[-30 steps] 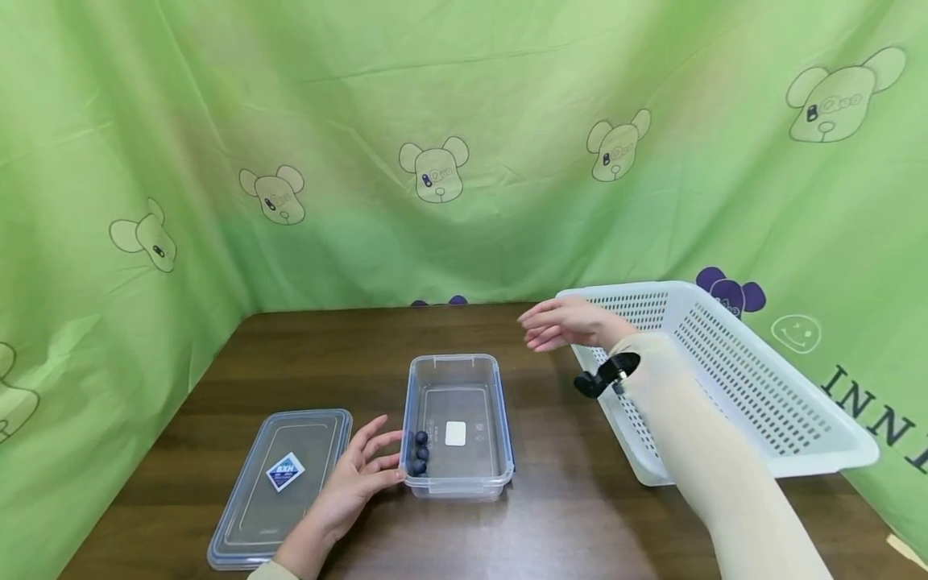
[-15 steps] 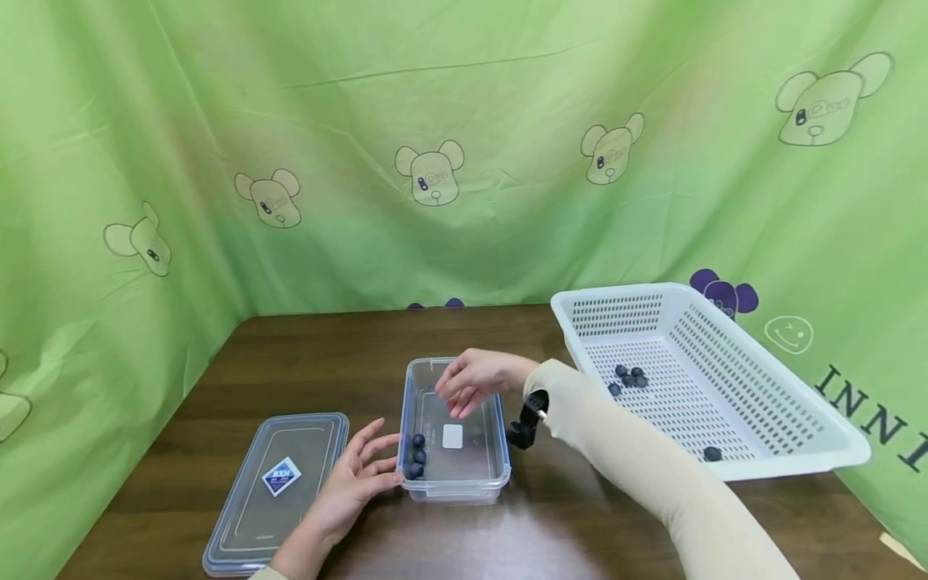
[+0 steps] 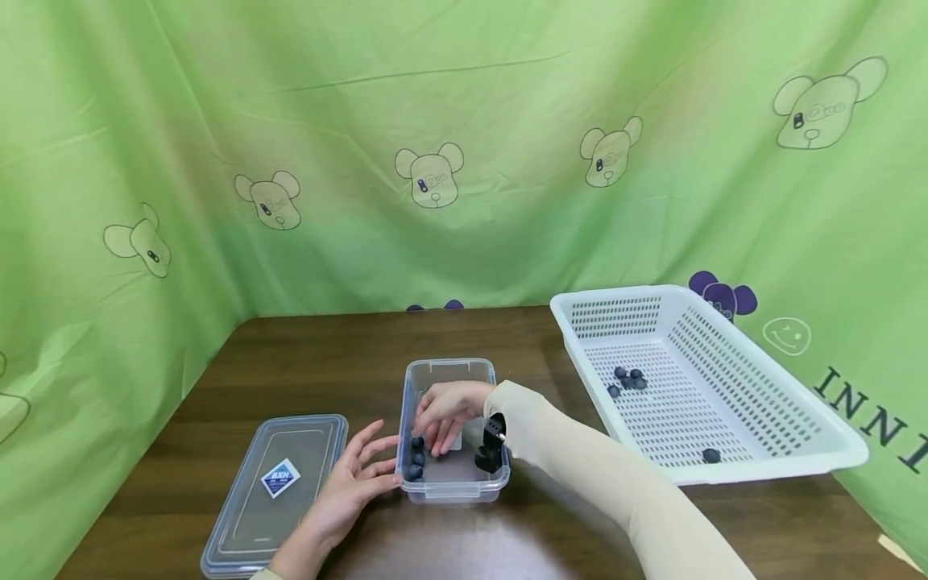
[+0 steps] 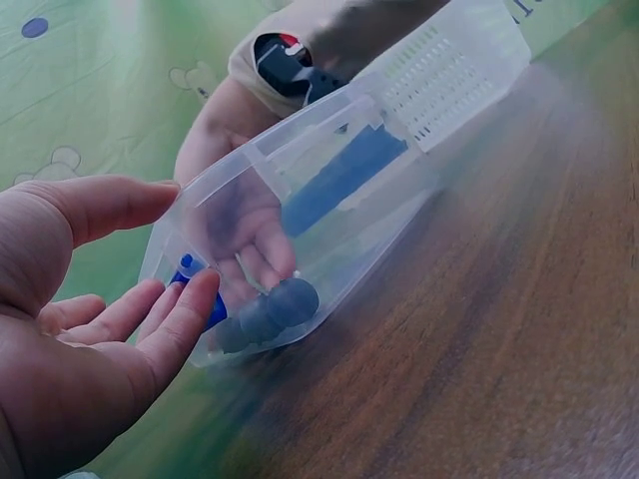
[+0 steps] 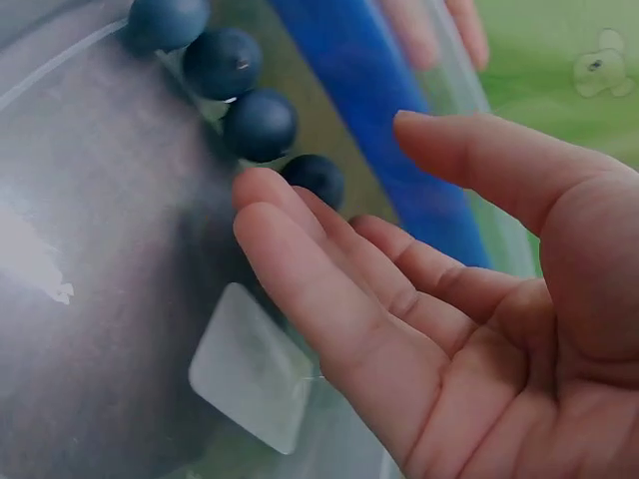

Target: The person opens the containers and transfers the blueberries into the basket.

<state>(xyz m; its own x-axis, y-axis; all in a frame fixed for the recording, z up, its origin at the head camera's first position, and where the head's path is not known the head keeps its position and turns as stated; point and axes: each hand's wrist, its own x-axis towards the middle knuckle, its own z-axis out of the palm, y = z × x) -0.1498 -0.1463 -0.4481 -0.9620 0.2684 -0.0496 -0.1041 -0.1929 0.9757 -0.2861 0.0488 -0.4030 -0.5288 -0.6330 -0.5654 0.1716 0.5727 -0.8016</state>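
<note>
A clear plastic food box (image 3: 455,490) with a blue seal stands in the middle of the table. Along its left wall lie several blueberries (image 5: 260,126) in a row. My right hand (image 3: 444,412) reaches down inside the box, its fingers extended and thumb apart; in the right wrist view its fingertips come right up to the last blueberry (image 5: 316,182), which they partly cover. At the box's left side my left hand (image 3: 350,482) rests with spread fingers, thumb and fingertips at the wall. A white square sticker (image 5: 250,374) shows through the bottom.
To the left lies the box's clear lid (image 3: 290,515) with a blue diamond label. A white perforated basket (image 3: 768,471) stands at the right, holding more blueberries (image 3: 627,381). A green printed curtain (image 3: 507,242) hangs behind the table.
My right hand has moved left from over the basket, across the box's rim and down inside it, baring the basket's blueberries to view. The left hand stays at the box's side.
</note>
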